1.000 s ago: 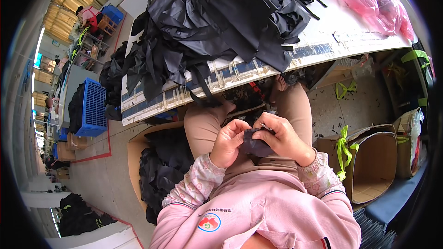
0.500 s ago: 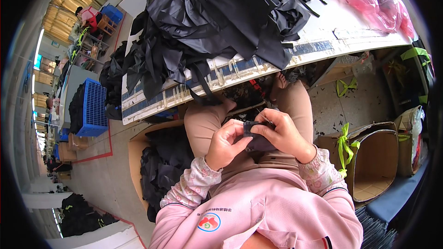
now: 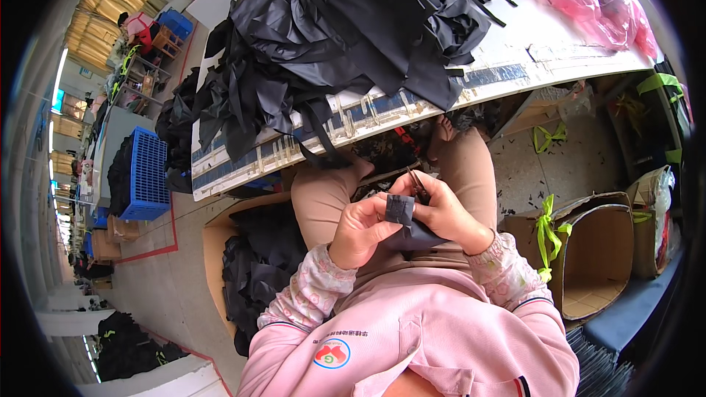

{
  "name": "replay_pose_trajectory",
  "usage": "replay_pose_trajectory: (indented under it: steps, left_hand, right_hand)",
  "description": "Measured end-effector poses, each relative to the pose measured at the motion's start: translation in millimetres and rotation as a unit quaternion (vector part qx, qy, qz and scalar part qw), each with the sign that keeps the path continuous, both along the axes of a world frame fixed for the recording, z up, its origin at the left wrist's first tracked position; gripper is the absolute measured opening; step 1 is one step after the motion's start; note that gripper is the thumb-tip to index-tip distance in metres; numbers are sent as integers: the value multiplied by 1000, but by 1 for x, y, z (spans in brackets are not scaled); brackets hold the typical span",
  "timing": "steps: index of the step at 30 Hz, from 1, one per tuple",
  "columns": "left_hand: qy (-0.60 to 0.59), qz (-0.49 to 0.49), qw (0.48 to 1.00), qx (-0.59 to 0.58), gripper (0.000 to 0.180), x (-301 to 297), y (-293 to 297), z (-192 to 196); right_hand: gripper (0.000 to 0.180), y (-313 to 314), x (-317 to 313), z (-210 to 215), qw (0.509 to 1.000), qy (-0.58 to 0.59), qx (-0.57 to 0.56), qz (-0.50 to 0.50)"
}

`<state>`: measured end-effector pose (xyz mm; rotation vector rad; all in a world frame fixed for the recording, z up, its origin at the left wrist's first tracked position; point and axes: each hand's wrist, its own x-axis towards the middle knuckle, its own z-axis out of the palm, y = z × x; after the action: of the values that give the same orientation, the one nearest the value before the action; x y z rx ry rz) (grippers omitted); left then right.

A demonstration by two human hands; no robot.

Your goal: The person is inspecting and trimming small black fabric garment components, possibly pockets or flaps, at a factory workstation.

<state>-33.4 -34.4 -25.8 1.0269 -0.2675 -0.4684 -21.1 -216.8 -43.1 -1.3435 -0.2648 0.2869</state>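
My left grip [image 3: 362, 229] clamped on a small dark fabric piece [image 3: 401, 209] over my lap, my right grip [image 3: 447, 213] pinching the same piece, below the counter [image 3: 515, 51] edge, black cloth heap [image 3: 346, 29] above

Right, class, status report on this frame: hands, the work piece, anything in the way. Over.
Left hand and right hand both pinch the dark cloth piece over the lap. Small snips in right hand. Nothing in the way.
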Motion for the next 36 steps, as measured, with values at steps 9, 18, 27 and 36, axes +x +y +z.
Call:
replay_pose_trajectory:
  steps: [9, 18, 27, 36]
  left_hand:
    - [-132, 183, 969, 99, 12, 1, 0, -7]
    - [-180, 258, 934, 167, 15, -1, -3, -15]
    - [-163, 256, 936, 176, 16, -9, -6, -23]
    - [-188, 243, 932, 193, 14, -13, -9, -25]
  right_hand:
    - [27, -15, -10, 12, 935, -172, -245, -189]
    - [28, -1, -38, 19, 991, 99, -89, 20]
    - [29, 9, -34, 19, 981, -68, -168, -64]
    - [29, 12, -34, 18, 972, -111, -183, -100]
